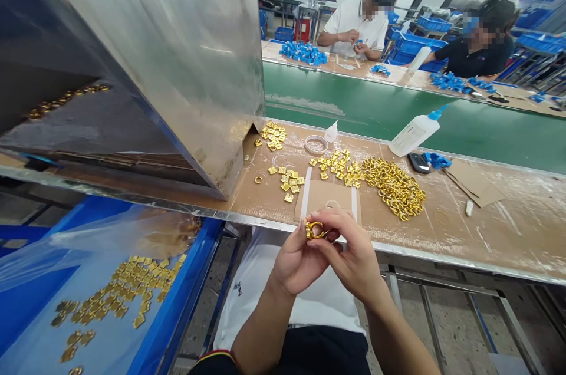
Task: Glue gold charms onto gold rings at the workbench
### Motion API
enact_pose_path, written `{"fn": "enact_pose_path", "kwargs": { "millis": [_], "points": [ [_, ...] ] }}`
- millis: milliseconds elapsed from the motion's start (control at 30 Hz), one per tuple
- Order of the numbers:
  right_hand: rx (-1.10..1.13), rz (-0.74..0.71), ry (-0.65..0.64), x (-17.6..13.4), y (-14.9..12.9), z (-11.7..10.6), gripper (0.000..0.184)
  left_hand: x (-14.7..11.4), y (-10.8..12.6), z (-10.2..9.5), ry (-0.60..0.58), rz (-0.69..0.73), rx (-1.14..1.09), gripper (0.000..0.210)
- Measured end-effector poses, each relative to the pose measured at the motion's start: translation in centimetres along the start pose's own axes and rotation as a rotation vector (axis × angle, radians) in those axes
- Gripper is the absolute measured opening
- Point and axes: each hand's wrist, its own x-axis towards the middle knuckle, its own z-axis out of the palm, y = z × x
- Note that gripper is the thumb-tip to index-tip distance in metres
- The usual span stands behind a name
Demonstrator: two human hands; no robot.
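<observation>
Between my two hands, just past the bench's front edge, is a gold ring [316, 230] with a square top facing left. My left hand [295, 263] pinches it at the square top. On the band's other side, my right hand [354, 245] grips it with thumb and fingers. Behind them lies a cardboard piece [329, 192] with white tape strips. Loose gold square pieces [289, 180] lie to its left, and more square pieces [340, 163] lie beyond it. A heap of gold ring bands [395, 186] spreads to the right.
A large metal box [198, 39] stands on the left of the bench. Below it, a blue bin [186, 280] holds gold pieces. A glue bottle [413, 134], a tape roll [316, 145] and a small white bottle [331, 131] stand near the green belt [354, 107]. Two people sit across.
</observation>
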Motion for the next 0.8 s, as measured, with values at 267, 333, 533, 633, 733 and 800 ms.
{"fn": "enact_pose_path", "kwargs": {
  "millis": [267, 333, 533, 633, 733, 800],
  "points": [
    [-0.036, 0.002, 0.034, -0.2, 0.2, -0.9, 0.026, 0.4, 0.0, -0.9, -0.077, -0.044, 0.048, 0.032],
    [-0.105, 0.016, 0.054, 1.0, 2.3, -2.5, 0.026, 0.4, 0.8, -1.0, -0.079, 0.014, 0.129, 0.030],
    [-0.594, 0.503, -0.112, 9.2, 14.8, -7.6, 0.042, -0.7, 5.4, -3.5, 0.181, 0.577, 0.562, 0.038],
    [-0.662, 0.600, -0.161, 12.2, 20.0, -8.4, 0.037, -1.7, 7.6, -6.4, 0.459, 0.785, 0.874, 0.043],
    [-0.694, 0.623, -0.188, 13.1, 22.9, -8.2, 0.035, -2.6, 9.2, -8.8, 0.646, 0.786, 1.155, 0.044],
    [-0.701, 0.605, -0.199, 13.1, 24.1, -8.0, 0.034, -2.7, 10.1, -9.6, 0.685, 0.781, 1.305, 0.039]
  ]
}}
